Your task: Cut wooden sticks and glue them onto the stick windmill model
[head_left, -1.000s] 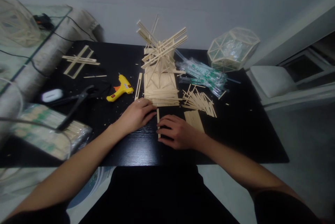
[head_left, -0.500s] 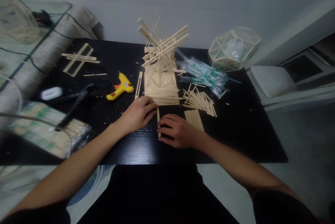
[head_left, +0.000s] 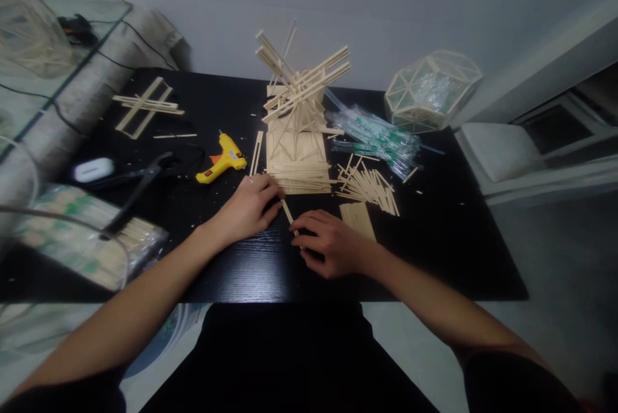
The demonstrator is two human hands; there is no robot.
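A short, pale wooden strip (head_left: 288,212) slants between my hands, close to the front of the black table. My left hand (head_left: 253,204) has its fingers closed at the strip's far end. Farther down, my right hand (head_left: 328,240) holds the near part, its fingers bent around it and hiding that end. Just beyond stands a windmill-like model (head_left: 296,146) made of wooden sticks, with crossed blades on top. A small flat panel of sticks (head_left: 358,220) lies beside my right wrist, and a narrow stick frame (head_left: 256,152) lies beyond my left hand.
Left of the model lies a yellow glue gun (head_left: 222,161), near black pliers (head_left: 140,191) and a bag of sticks (head_left: 82,233). A crossed stick frame (head_left: 147,107) is at back left. On the right are loose sticks (head_left: 369,188), plastic wrappers (head_left: 379,136) and a polyhedral frame (head_left: 432,88).
The wooden strip has turned from nearly straight to slanting, its far end shifting left. My left hand has moved slightly left and my right hand slightly nearer to me.
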